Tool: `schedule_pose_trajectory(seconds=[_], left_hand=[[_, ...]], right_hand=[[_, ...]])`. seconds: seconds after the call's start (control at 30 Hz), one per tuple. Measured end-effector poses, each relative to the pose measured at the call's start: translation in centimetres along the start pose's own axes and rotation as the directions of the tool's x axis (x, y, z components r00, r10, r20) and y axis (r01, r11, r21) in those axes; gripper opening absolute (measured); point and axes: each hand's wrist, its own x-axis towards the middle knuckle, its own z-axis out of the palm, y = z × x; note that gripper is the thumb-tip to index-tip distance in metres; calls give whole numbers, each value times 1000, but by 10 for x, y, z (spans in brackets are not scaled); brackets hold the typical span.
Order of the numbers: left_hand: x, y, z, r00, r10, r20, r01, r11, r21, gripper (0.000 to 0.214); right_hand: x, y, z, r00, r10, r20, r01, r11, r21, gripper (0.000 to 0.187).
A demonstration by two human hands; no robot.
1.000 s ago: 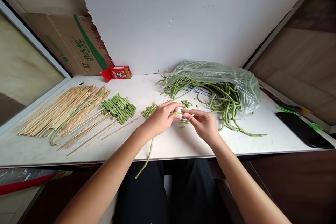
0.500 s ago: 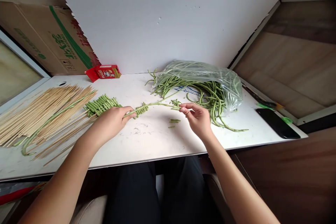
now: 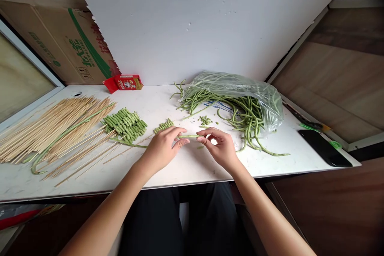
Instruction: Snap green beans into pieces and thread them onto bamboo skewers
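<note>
A long green bean [image 3: 189,136] stretches between my two hands above the table. My right hand [image 3: 220,148] pinches its right end between thumb and fingertips. My left hand [image 3: 163,147] is curled round the bean farther along, its fingertips a short way from the right hand's. The rest of the bean trails out leftward past that hand, over some thin sticks. Just behind my left hand lies a small row of cut bean pieces [image 3: 163,125]. Short bean trimmings [image 3: 205,120] lie behind my right hand.
Stacked skewers of cut beans [image 3: 124,124] and many bare wooden skewers [image 3: 57,124] lie at the left. A plastic bag [image 3: 240,82] of long beans stands back right. A red box [image 3: 130,83], phone [image 3: 325,147] and dark-handled tool [image 3: 303,117] lie near the edges.
My left hand has moved right along the bean, close to the right hand. The bean's left part now hangs out beyond the left hand. The view has shifted slightly.
</note>
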Motion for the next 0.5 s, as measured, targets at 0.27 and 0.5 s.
schedule_pose_trajectory(seconds=[0.27, 0.5], left_hand=[[-25, -3, 23, 1000, 16, -12, -18, 989, -145, 20], [-27, 0, 25, 996, 86, -2, -86, 992, -96, 29]], right_hand=[[-4, -14, 4, 979, -113, 169, 125, 990, -61, 17], [-7, -18, 11, 961, -175, 214, 197, 977, -85, 8]])
